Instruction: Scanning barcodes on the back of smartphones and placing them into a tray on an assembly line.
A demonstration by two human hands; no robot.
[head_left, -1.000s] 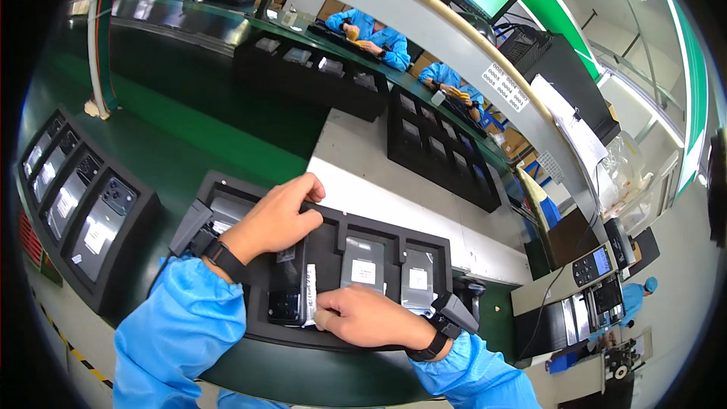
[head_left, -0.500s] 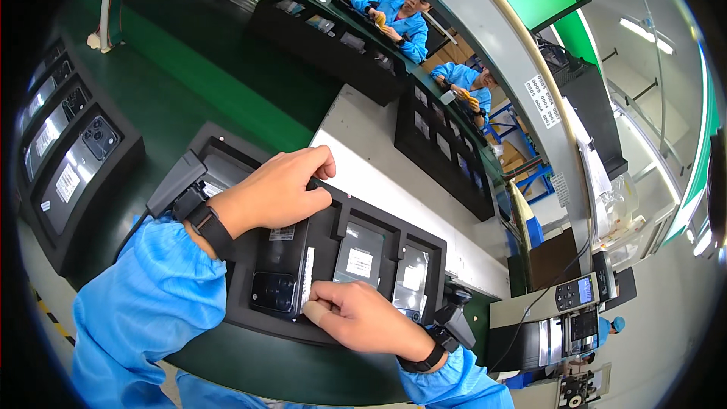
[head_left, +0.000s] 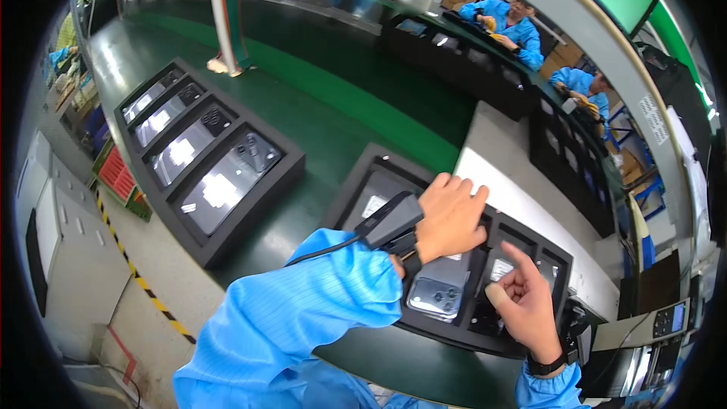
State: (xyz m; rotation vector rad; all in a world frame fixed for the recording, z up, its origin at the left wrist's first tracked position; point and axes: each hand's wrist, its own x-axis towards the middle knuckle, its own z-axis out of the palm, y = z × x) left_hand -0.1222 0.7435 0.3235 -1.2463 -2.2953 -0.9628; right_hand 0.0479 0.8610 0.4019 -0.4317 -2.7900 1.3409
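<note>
Our right grip (head_left: 525, 299) looks empty, index finger out and the rest curled; left grip (head_left: 450, 216) is palm down, so we can't tell if it's grasping anything. Silver phone (head_left: 435, 297) lies just below it in a slot of the foam tray (head_left: 454, 332), camera end toward us. If our left wrist dips, that chunky wrist unit (head_left: 392, 220) could scuff something, or its cable (head_left: 326, 249) snag. Leaning in, our sleeve (head_left: 303, 303) might shove the tray along the desk (head_left: 432, 371).

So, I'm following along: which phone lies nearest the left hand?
The silver-grey phone just below the left hand, camera block showing; other phones lie farther off.
</note>
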